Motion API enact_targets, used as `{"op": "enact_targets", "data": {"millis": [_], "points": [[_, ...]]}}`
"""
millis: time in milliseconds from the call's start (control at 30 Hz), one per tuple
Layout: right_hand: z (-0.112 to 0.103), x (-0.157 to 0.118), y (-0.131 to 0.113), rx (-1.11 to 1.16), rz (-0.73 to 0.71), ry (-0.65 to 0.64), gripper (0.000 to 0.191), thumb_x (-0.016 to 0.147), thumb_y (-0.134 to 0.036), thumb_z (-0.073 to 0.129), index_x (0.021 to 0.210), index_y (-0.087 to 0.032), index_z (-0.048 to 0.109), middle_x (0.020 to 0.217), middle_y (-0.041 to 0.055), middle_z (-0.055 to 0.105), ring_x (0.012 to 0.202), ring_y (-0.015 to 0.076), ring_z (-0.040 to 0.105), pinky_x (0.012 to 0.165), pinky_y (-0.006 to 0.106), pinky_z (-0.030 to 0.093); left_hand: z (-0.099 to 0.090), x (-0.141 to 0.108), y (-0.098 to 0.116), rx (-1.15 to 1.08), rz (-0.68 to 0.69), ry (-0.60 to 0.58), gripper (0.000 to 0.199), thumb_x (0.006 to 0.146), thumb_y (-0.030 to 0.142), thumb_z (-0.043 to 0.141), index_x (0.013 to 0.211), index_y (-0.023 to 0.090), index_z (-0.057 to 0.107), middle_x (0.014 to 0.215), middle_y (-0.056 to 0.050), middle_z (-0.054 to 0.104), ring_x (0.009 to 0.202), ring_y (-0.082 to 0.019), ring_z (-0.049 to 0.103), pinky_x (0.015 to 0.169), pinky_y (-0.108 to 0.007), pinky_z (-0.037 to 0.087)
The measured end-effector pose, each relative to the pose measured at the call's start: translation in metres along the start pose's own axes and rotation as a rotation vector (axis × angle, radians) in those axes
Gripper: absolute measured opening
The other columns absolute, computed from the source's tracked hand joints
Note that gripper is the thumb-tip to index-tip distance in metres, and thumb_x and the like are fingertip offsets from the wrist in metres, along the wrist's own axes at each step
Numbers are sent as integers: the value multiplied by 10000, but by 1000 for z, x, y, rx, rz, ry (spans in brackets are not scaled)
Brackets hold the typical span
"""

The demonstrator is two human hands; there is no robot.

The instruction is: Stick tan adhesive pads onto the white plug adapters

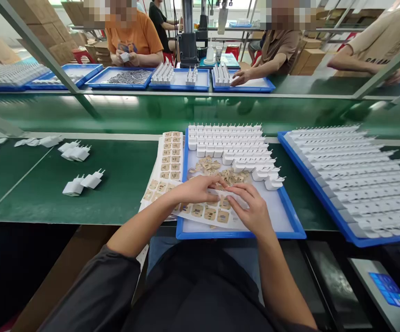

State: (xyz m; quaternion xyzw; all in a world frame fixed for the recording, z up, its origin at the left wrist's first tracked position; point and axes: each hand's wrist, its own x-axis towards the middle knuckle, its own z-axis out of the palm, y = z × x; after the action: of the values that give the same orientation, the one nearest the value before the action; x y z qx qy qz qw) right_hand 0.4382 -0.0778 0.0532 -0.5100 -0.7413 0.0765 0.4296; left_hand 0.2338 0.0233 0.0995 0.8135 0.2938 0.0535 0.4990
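Note:
A white sheet of tan stickers (210,213) lies over the front of a blue-rimmed tray (291,212). My left hand (202,189) rests over the sheet's upper part, its fingers bent toward the right. Close beside it, my right hand (250,205) has its thumb and fingertips at the sheet's upper right edge. The fingertips of both hands nearly meet; anything small between them cannot be made out. Behind the hands are loose tan pieces (234,176) in the tray, and rows of white plug adapters (227,143) fill its back and right side.
More sticker sheets (165,159) lie left of the tray. Another tray (338,203) at the right holds rows of white adapters. Several loose adapters (73,186) sit on the green table (124,203) at the left. Across a raised ledge, people work beside blue trays (181,86).

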Motion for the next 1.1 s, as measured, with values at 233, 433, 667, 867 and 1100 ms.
{"op": "enact_targets", "data": {"millis": [233, 433, 667, 867, 1100], "points": [[4, 3, -1, -146, -187, 22, 150, 927, -173, 675, 1038, -266, 715, 1085, 84, 714, 1018, 254, 661, 877, 445, 541, 3, 1, -7, -174, 8, 16, 502, 848, 271, 663, 1327, 189, 537, 875, -20, 742, 706, -133, 614, 692, -243, 444], [9, 0, 2, -87, -210, -11, 115, 940, -140, 638, 995, -240, 656, 1083, 86, 716, 1021, 248, 642, 889, 439, 536, 5, 4, -13, -308, -31, -19, 516, 829, 275, 701, 1307, 178, 534, 828, -10, 711, 654, -104, 571, 631, -215, 423], [1, -10, 0, 69, -78, -38, 93, 963, -183, 579, 977, -251, 640, 1038, 72, 699, 1022, 243, 646, 902, 440, 529, 6, 9, -18, -406, -28, -104, 576, 806, 295, 745, 1327, 180, 530, 793, 13, 691, 610, -85, 537, 589, -209, 392], [-1, -15, 1, 108, -16, -8, 83, 963, -182, 584, 987, -250, 625, 1014, 70, 683, 1016, 240, 641, 894, 417, 534, 7, 12, -12, -421, -15, -88, 565, 803, 261, 755, 1323, 174, 553, 786, 15, 685, 645, -91, 566, 647, -223, 426], [6, -15, 11, 73, -18, -33, 141, 903, -300, 700, 998, -255, 606, 1009, 68, 658, 980, 252, 658, 861, 395, 552, 10, 16, -9, -427, -17, -90, 672, 683, 307, 880, 1284, 223, 592, 886, -7, 716, 731, -144, 634, 689, -252, 448]]}}
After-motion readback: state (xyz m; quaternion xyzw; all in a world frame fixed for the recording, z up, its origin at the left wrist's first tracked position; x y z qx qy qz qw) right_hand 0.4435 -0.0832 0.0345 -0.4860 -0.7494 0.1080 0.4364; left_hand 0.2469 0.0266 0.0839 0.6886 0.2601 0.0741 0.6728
